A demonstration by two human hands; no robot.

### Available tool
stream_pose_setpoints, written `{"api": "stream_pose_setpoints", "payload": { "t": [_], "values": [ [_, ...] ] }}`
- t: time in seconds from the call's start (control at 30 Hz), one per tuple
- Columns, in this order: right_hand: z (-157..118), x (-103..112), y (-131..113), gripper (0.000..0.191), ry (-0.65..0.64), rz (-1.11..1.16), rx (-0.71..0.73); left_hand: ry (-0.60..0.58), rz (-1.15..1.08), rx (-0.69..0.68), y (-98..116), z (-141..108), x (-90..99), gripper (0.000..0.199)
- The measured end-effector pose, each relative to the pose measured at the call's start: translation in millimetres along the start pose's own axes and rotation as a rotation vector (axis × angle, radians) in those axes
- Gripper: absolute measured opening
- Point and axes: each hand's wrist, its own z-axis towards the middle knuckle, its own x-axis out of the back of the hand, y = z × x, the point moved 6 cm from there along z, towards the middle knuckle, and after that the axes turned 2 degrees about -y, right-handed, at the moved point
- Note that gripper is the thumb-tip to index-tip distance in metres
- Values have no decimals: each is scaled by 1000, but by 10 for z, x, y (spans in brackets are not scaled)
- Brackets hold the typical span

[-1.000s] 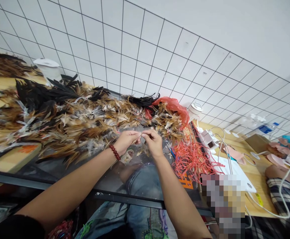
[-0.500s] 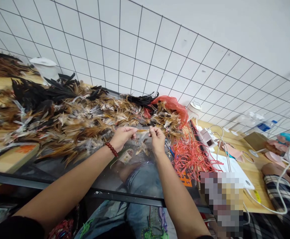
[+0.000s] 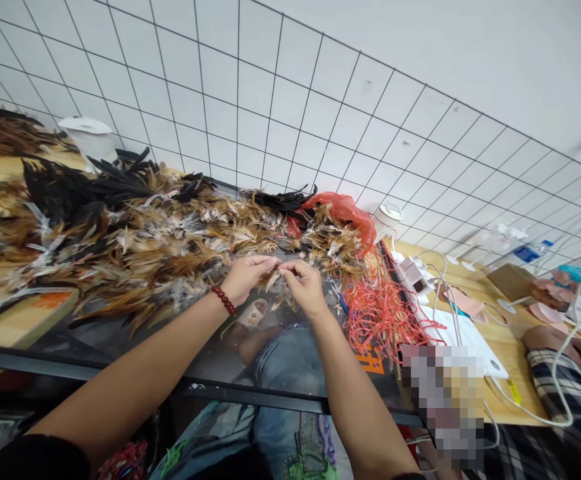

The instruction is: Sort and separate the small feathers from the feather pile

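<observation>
My left hand point(image 3: 247, 277), with a red bead bracelet at the wrist, is closed in a pinch above the dark glass tabletop point(image 3: 210, 347). Its fingertips meet those of my right hand point(image 3: 302, 285), also pinched. What lies between the fingers is too small to make out. Small brown and white feathers point(image 3: 286, 298) show just below the fingertips. Behind and left of my hands spreads a big heap of brown feathers point(image 3: 170, 247), with long black feathers point(image 3: 65, 187) at its back. A tangle of red cords point(image 3: 383, 317) lies right of my right hand.
A red plastic bag point(image 3: 345, 212) and a white round container point(image 3: 389, 215) stand near the wire grid. Further right are a white power block point(image 3: 416, 275) with cables, a white board point(image 3: 475, 343) and a person's plaid sleeve point(image 3: 563, 387). A box point(image 3: 30, 320) sits at left.
My right hand has moved left to meet my left hand. The thin brown feather stretched between them before is no longer clearly visible.
</observation>
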Motion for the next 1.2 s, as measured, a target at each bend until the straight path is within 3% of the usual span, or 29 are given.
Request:
{"api": "stream_pose_setpoints", "payload": {
  "t": [0.4, 0.57, 0.77, 1.0, 1.2],
  "values": [
    [-21, 77, -18, 15, 153, -128, 60, -275, -6, 47, 4, -119, -258, 37],
    [-24, 44, 58, 14, 156, -100, 18, -204, 226, -41, -3, -79, -194, 26],
    [7, 50, 137, 23, 129, 4, 0, -126, 86, 12, -20, -52, -118, 28],
    [21, -10, 79, 33, -59, -49, 62, -189, 104, 49, -42, -69, -148, 27],
    [5, -12, 3, 22, -69, -25, 76, -262, 325, -3, 87, -66, -119, 27]
  ]
}}
